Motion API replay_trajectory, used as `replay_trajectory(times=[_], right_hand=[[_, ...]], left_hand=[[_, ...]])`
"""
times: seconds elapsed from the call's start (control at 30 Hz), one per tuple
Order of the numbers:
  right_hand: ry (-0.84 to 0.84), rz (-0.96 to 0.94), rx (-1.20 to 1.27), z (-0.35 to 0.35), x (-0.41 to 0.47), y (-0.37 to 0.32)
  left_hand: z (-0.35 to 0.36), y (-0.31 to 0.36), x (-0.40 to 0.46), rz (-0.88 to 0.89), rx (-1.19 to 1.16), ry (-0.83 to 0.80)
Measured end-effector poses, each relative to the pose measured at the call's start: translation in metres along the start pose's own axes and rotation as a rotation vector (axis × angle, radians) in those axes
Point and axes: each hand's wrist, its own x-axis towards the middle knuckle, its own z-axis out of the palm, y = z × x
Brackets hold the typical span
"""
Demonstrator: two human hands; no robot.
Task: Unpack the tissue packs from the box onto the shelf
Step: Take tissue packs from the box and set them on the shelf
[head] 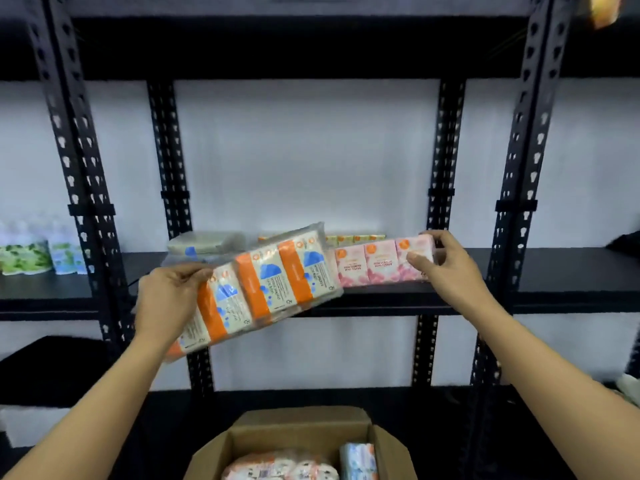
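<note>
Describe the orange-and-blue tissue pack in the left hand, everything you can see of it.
The orange-and-blue tissue pack is a clear-plastic multipack of cream packets, each with an orange band and blue cloud print, side by side in a row. It is tilted, its right end higher, in front of the shelf edge, overlapping the pink tissue pack in view. The left hand grips its left end, fingers over the top edge. Motion blurs it slightly.

Green and blue patterned packages point(38, 256) sit on the neighbouring left rack; white wall point(304, 157) behind; an orange object point(604, 8) top right.
</note>
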Motion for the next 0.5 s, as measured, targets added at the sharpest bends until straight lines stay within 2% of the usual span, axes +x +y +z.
replay_trajectory(times=[0.2,0.33,0.5], right_hand=[[0.077,-0.010,-0.006,0.022,0.045,0.006],[0.077,-0.016,-0.028,0.056,0.083,0.022],[0.040,0.011,-0.066,0.107,0.128,0.051]], left_hand=[[0.022,0.009,0.057,-0.074,-0.019,0.108],[0.039,-0.003,0.091,-0.122,-0.003,0.121],[0.051,-0.023,0.127,-0.107,0.211,0.134]])
